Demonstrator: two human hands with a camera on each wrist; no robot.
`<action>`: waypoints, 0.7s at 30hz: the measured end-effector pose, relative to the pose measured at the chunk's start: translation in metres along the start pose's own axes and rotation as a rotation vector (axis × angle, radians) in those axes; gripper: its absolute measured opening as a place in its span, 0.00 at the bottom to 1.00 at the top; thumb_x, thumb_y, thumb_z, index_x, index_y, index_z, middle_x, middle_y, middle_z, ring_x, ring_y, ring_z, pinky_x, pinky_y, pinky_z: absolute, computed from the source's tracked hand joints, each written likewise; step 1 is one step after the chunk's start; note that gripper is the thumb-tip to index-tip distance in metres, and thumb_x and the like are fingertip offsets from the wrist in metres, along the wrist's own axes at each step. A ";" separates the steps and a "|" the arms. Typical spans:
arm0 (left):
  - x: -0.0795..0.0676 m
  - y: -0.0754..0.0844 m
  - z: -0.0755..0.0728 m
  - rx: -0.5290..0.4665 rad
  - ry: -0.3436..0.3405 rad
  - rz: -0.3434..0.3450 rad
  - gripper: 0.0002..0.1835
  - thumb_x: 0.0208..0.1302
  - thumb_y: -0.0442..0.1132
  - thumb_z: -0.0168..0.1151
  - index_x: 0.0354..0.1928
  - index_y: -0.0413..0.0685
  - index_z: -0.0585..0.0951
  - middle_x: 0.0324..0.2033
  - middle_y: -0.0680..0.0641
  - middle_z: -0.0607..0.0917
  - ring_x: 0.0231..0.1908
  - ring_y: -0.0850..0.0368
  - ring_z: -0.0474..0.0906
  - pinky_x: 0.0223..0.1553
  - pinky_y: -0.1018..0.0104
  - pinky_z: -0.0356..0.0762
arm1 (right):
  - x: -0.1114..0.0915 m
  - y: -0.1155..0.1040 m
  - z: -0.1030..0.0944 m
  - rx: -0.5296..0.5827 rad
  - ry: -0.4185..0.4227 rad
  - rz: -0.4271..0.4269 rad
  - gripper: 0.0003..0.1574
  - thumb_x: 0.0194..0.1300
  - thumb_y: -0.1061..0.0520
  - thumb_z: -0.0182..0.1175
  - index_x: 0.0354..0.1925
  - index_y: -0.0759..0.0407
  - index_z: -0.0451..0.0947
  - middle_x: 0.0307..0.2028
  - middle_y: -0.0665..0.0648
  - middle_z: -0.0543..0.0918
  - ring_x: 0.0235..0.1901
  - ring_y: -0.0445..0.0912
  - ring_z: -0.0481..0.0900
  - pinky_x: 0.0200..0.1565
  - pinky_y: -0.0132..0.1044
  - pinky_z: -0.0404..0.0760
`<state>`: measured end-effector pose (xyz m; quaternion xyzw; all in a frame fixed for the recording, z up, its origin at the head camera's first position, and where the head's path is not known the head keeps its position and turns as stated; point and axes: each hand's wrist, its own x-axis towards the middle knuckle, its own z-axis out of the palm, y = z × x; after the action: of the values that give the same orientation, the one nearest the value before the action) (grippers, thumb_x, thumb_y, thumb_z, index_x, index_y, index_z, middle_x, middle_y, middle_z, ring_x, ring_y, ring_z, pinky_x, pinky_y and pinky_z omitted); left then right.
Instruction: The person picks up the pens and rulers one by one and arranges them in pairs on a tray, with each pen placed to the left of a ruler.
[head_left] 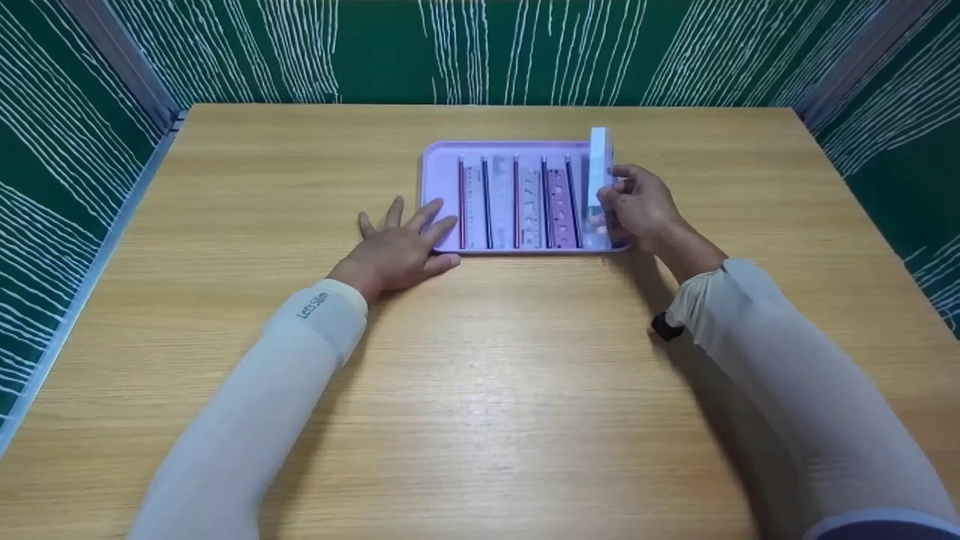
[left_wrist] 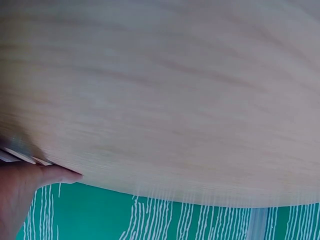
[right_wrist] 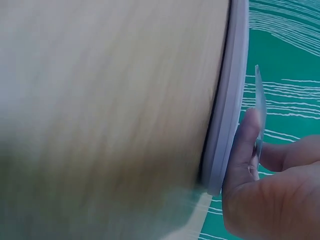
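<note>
A purple tray (head_left: 439,172) lies on the table, with pencils (head_left: 487,202) and rulers (head_left: 530,206) set alternately side by side in it. One of those rulers is pink (head_left: 559,206). At the tray's right end, my right hand (head_left: 643,208) pinches a thin, clear strip that looks like a ruler (head_left: 599,161) between thumb and fingers, its far end raised above the rim. The right wrist view shows this strip (right_wrist: 261,105) edge-on, beside the tray's side (right_wrist: 227,105). My left hand (head_left: 396,251) has its fingers spread, some touching the tray's left end.
The wooden table (head_left: 480,360) extends around the tray on all sides. Green walls with white streaks (head_left: 480,52) stand behind it and at both sides. A black band (head_left: 666,327) sits at the right wrist.
</note>
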<state>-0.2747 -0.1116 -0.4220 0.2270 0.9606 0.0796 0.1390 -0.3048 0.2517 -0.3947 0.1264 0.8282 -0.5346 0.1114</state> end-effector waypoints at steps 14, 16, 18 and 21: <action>0.002 0.000 0.000 0.029 0.013 0.014 0.42 0.69 0.79 0.34 0.81 0.78 0.46 0.83 0.57 0.39 0.80 0.29 0.30 0.65 0.14 0.30 | 0.006 -0.004 0.010 -0.150 0.026 -0.011 0.36 0.80 0.58 0.49 0.80 0.48 0.53 0.54 0.54 0.73 0.41 0.45 0.86 0.40 0.37 0.88; 0.002 0.000 0.000 0.027 0.011 0.014 0.42 0.69 0.79 0.34 0.81 0.79 0.46 0.83 0.57 0.38 0.80 0.29 0.30 0.65 0.14 0.30 | 0.006 -0.004 0.013 -0.208 0.042 -0.017 0.36 0.80 0.58 0.50 0.80 0.49 0.53 0.55 0.56 0.73 0.42 0.46 0.85 0.40 0.37 0.88; 0.001 0.000 0.000 0.023 0.008 0.012 0.42 0.68 0.79 0.34 0.81 0.79 0.45 0.83 0.58 0.38 0.80 0.30 0.29 0.66 0.15 0.29 | 0.006 -0.004 0.015 -0.263 0.053 -0.025 0.36 0.80 0.56 0.51 0.80 0.51 0.54 0.56 0.58 0.74 0.45 0.48 0.84 0.40 0.36 0.88; 0.000 0.000 0.001 0.016 0.005 0.009 0.42 0.69 0.78 0.34 0.81 0.79 0.45 0.83 0.58 0.38 0.80 0.30 0.29 0.66 0.15 0.29 | 0.007 -0.005 0.018 -0.347 0.063 -0.029 0.36 0.80 0.55 0.51 0.80 0.53 0.55 0.58 0.61 0.75 0.49 0.51 0.82 0.43 0.37 0.87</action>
<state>-0.2749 -0.1116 -0.4228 0.2320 0.9606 0.0729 0.1344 -0.3117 0.2343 -0.4001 0.1101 0.9128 -0.3811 0.0976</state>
